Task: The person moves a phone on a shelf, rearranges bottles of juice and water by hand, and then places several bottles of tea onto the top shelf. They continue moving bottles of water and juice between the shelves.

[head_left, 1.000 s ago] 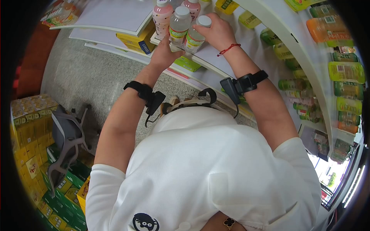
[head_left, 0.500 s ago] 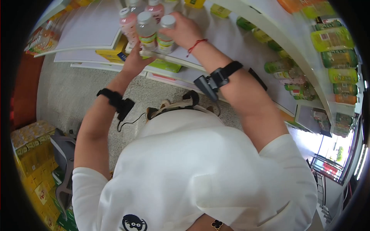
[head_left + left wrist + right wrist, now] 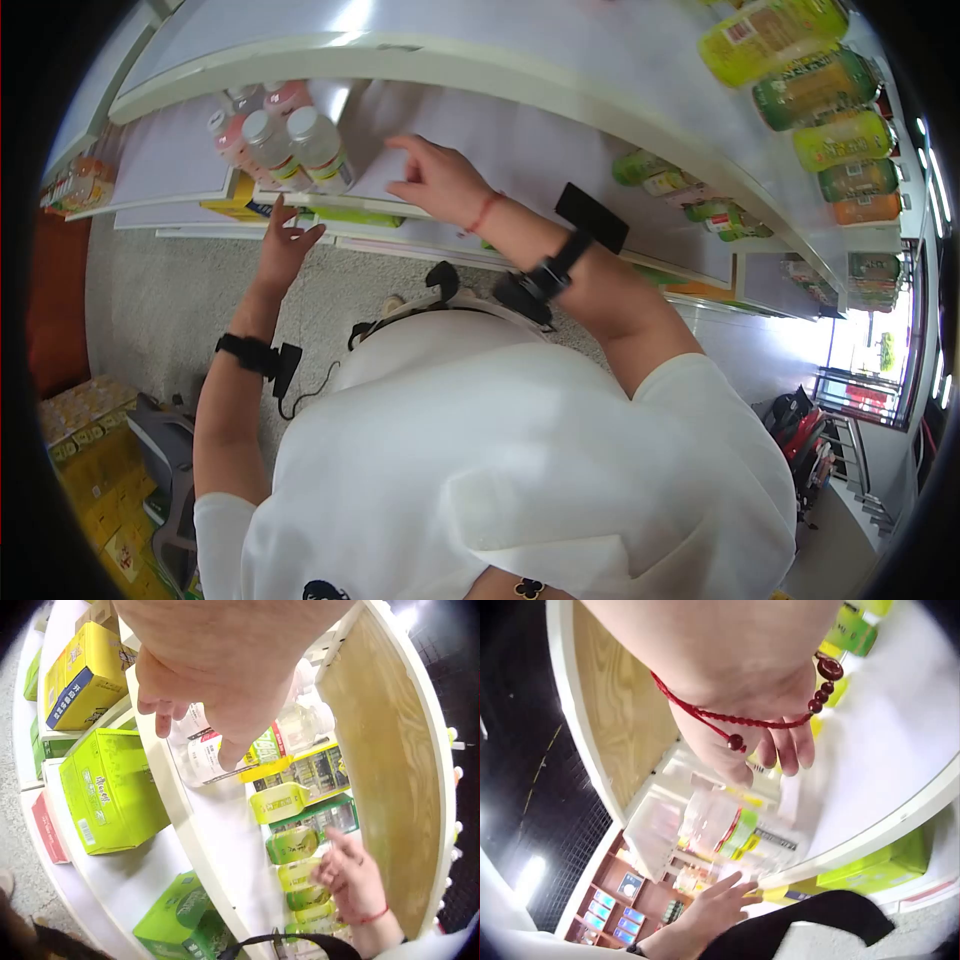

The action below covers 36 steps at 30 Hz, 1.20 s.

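Two clear bottles with white caps, one nearer the middle (image 3: pixel 321 152) and one left of it (image 3: pixel 275 152), stand at the front edge of a white shelf in the head view. Pink bottles (image 3: pixel 232 138) are beside and behind them. My right hand (image 3: pixel 440 182) hovers over the shelf to their right, fingers loosely bent and holding nothing. Just below the shelf edge, my left hand (image 3: pixel 284 250) has its fingers spread close under the bottles. In the left wrist view that hand (image 3: pixel 217 697) is in front of the labelled bottles; whether it touches them I cannot tell.
An upper shelf edge (image 3: pixel 400 62) curves above the bottles. Green drinks (image 3: pixel 640 168) lie farther right on the same shelf, with more bottles (image 3: pixel 815 88) at the upper right. Below are a yellow box (image 3: pixel 88 675) and a green box (image 3: pixel 116 791). A chair (image 3: pixel 165 450) stands lower left.
My right hand has let go of the nearer clear bottle and moved right, away from it. My left hand has dropped slightly from the bottles. The head view has shifted along the shelf.
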Each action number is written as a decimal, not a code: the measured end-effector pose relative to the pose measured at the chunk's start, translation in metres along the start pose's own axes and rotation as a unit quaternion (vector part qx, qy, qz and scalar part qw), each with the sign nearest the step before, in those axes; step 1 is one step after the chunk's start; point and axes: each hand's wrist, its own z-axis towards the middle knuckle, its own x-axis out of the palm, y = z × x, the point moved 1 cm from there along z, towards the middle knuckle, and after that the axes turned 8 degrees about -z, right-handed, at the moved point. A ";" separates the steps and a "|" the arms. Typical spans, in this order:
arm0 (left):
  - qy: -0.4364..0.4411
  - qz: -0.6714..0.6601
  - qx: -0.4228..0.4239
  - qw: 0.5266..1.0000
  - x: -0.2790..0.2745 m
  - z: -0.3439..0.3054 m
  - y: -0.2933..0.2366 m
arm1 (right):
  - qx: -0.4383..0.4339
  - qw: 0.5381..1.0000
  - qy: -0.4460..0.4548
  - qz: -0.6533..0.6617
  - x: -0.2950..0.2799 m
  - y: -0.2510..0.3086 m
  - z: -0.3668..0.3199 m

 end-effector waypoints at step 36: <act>-0.099 0.097 0.034 0.990 0.027 -0.006 -0.070 | -0.012 0.975 -0.130 -0.181 -0.140 -0.133 0.017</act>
